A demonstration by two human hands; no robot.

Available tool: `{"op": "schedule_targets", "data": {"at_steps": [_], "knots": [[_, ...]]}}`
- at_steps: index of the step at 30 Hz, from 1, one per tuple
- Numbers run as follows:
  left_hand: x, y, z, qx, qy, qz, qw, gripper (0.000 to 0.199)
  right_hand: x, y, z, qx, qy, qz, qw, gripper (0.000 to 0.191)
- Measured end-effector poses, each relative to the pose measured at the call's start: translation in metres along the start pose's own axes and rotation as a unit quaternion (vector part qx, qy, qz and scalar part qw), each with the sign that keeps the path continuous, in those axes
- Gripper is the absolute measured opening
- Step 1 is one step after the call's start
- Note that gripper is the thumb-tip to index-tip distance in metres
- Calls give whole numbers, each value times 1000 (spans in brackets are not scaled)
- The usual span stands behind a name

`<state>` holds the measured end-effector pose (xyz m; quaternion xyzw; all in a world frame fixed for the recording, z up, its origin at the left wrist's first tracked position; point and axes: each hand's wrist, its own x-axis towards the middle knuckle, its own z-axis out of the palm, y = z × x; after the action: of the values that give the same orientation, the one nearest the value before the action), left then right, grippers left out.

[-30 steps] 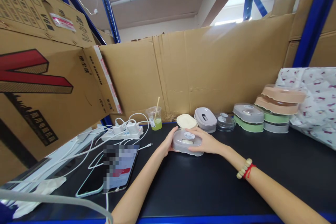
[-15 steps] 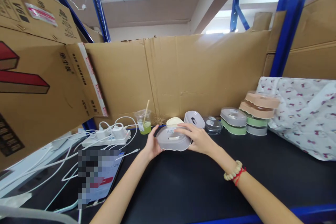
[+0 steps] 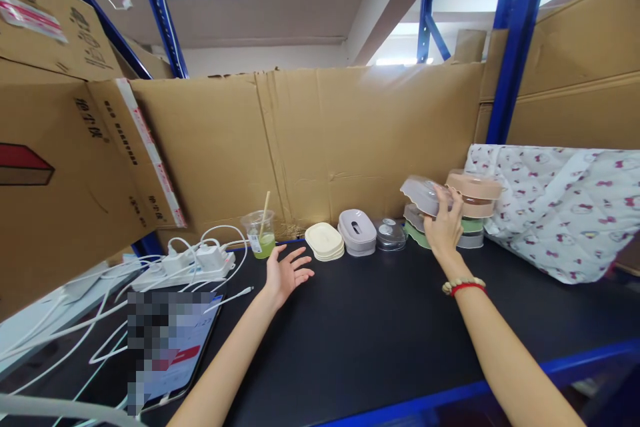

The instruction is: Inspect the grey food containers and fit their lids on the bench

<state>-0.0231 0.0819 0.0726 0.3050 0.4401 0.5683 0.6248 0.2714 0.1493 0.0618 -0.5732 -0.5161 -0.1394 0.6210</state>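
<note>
My right hand (image 3: 445,223) grips a grey plastic box with a clear lid (image 3: 421,193), tilted above a short stack of a grey box (image 3: 413,217) and a green box (image 3: 417,237). Beside it on the right rises a taller stack, with peach boxes (image 3: 475,185) over green and grey ones. My left hand (image 3: 287,277) is held palm up over the black table, fingers spread, holding nothing. Closest to it are a stack of cream plastic pieces (image 3: 324,240) and a drink cup (image 3: 260,237). Lilac-grey slotted lids (image 3: 357,230) and clear lids (image 3: 391,235) stand further right.
A power strip (image 3: 185,269) with tangled white cables and a tablet (image 3: 175,353) lie on the left. Cardboard (image 3: 375,133) walls the back and left. A patterned quilted bag (image 3: 565,213) stands at the right, near a blue post (image 3: 510,80).
My right hand has carried the grey box from the middle to the right-hand stack. The left hand has let go of it and opened. The view has shifted slightly right.
</note>
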Motion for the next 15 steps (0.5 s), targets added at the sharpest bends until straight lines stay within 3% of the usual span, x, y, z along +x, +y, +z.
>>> {"op": "schedule_targets", "data": {"at_steps": [3,6,9,11,13,15], "knots": [[0,-1,1,7,-4,-6,1000,44,1,17,7,-33,-27,-17,999,58],[4,-3,1,28,-7,-5,1000,40,1,31,20,-56,-32,-45,997,75],[11,-10,-3,133,6,78,988,37,1,36,28,-85,2,-44,995,73],[17,-18,-6,287,22,215,933,34,1,33,29,-106,46,-37,993,67],[22,-27,-10,454,13,349,819,37,0,23,30,-111,77,-49,990,62],[26,-36,-12,569,-9,386,726,44,-4,9,31,-95,73,-89,989,52]]}}
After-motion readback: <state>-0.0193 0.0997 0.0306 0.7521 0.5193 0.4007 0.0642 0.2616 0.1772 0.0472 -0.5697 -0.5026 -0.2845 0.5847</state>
